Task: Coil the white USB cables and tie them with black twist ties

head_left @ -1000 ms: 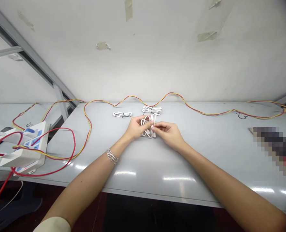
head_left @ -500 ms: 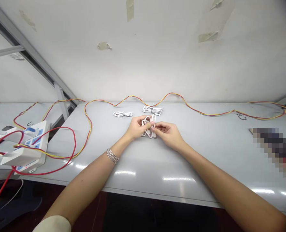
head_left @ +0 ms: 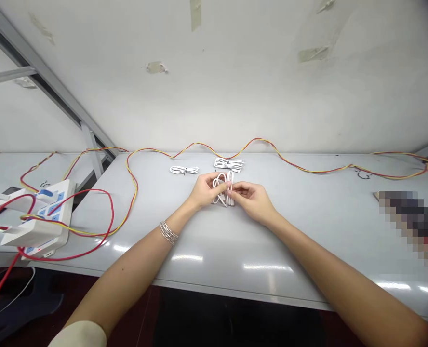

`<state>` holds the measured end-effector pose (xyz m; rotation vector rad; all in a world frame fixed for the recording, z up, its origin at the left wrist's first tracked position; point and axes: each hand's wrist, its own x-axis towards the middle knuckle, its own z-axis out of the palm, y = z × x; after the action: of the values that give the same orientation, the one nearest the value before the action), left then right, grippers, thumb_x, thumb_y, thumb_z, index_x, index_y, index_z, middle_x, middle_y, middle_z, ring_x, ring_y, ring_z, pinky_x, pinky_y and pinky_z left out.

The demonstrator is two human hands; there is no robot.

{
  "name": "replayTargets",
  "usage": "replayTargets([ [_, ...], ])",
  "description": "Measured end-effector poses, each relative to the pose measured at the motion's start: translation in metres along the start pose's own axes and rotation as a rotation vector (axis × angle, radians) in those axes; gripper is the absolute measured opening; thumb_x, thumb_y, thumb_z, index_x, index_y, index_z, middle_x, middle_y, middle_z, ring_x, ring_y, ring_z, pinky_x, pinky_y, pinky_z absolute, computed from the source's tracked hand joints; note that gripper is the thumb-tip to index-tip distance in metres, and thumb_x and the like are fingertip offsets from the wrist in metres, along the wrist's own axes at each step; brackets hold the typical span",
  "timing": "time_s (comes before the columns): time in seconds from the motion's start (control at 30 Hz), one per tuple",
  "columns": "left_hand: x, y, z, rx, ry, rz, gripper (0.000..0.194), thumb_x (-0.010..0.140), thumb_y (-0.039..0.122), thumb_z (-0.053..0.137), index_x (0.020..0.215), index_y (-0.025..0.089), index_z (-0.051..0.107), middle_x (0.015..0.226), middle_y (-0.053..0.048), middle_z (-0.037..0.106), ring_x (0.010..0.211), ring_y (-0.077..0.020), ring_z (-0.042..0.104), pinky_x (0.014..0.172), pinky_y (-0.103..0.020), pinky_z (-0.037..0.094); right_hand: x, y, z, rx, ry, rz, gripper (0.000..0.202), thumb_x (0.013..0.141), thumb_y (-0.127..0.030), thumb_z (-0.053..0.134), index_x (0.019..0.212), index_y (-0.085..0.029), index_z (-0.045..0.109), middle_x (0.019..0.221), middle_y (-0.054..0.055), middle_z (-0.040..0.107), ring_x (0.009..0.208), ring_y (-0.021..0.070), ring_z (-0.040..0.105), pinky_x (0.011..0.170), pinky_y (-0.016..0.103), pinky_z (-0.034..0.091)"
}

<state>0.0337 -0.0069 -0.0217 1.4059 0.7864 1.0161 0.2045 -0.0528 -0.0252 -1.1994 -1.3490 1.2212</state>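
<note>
A looped white cable (head_left: 230, 180) is held between both hands over the middle of the table. My left hand (head_left: 204, 190) pinches the coil from the left, thumb across its loops. From the right, the thumb and fingertips of my right hand (head_left: 250, 198) close on the same cable. Part of the coil hides behind the fingers. Just beyond my hands lies a white cable bundle (head_left: 228, 165) bound with a dark tie. Another, thinner tied white cable bundle (head_left: 184, 170) rests to its left.
A white power strip (head_left: 60, 212) with plugged-in adapters and a red cable (head_left: 109, 202) sits at the left. Red and yellow wires (head_left: 260, 140) run along the back wall. Dark twist ties (head_left: 363, 175) lie at the right, beyond a blurred-out item (head_left: 412, 219).
</note>
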Motion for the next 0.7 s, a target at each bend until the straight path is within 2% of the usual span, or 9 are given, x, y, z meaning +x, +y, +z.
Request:
replayTargets([
  [0.13,-0.0012,0.0050,-0.0020,0.004,-0.063,0.014,0.033,0.078,0.043,0.076,0.082,0.011,0.071,0.069,-0.002,0.062,0.062,-0.0118,0.054,0.061,-0.026,0.046,0.0015,0.0004,-0.0002,0.038,0.006,-0.006,0.034,0.071,-0.049,0.082,0.081,-0.019,0.071,0.080,0.005,0.072,0.070,0.0166,0.062,0.068,0.032,0.050],
  [0.27,0.0000,0.0058,-0.0040,-0.022,-0.067,-0.030,0.024,0.071,0.028,0.070,0.089,0.012,0.074,0.075,-0.003,0.067,0.067,-0.0139,0.056,0.064,-0.026,0.048,0.0031,0.0027,0.0006,0.062,0.051,-0.012,0.037,0.068,-0.050,0.084,0.082,-0.019,0.071,0.081,0.006,0.074,0.072,0.0180,0.065,0.069,0.032,0.052],
  [0.43,0.0011,0.0042,-0.0054,-0.051,-0.131,0.000,0.028,0.066,0.019,0.059,0.088,0.014,0.076,0.080,-0.004,0.070,0.076,-0.0169,0.061,0.071,-0.027,0.049,0.0027,0.0034,0.0018,0.012,0.065,-0.018,0.036,0.070,-0.050,0.084,0.084,-0.019,0.071,0.079,0.006,0.073,0.069,0.0181,0.064,0.065,0.033,0.052],
  [0.53,0.0009,0.0022,-0.0060,-0.060,-0.111,-0.044,0.037,0.062,0.017,0.056,0.092,0.013,0.077,0.082,-0.004,0.072,0.076,-0.0171,0.061,0.070,-0.027,0.049,0.0024,0.0022,0.0014,0.012,0.059,-0.016,0.036,0.070,-0.050,0.083,0.083,-0.018,0.070,0.080,0.006,0.073,0.068,0.0180,0.064,0.065,0.032,0.052],
  [0.63,0.0017,-0.0013,-0.0062,-0.098,-0.087,-0.091,0.043,0.058,0.016,0.058,0.097,0.013,0.077,0.085,-0.004,0.073,0.074,-0.0161,0.062,0.067,-0.026,0.050,0.0028,0.0014,0.0004,0.027,0.042,-0.006,0.036,0.070,-0.049,0.083,0.082,-0.018,0.070,0.081,0.006,0.074,0.069,0.0181,0.065,0.066,0.032,0.052],
  [0.7,0.0028,-0.0032,-0.0060,-0.120,-0.093,-0.093,0.041,0.059,0.015,0.062,0.096,0.014,0.077,0.086,-0.005,0.074,0.075,-0.0158,0.063,0.068,-0.026,0.051,0.0031,0.0014,-0.0001,0.047,0.041,0.009,0.036,0.069,-0.049,0.084,0.082,-0.018,0.070,0.081,0.007,0.074,0.070,0.0179,0.065,0.067,0.032,0.053],
])
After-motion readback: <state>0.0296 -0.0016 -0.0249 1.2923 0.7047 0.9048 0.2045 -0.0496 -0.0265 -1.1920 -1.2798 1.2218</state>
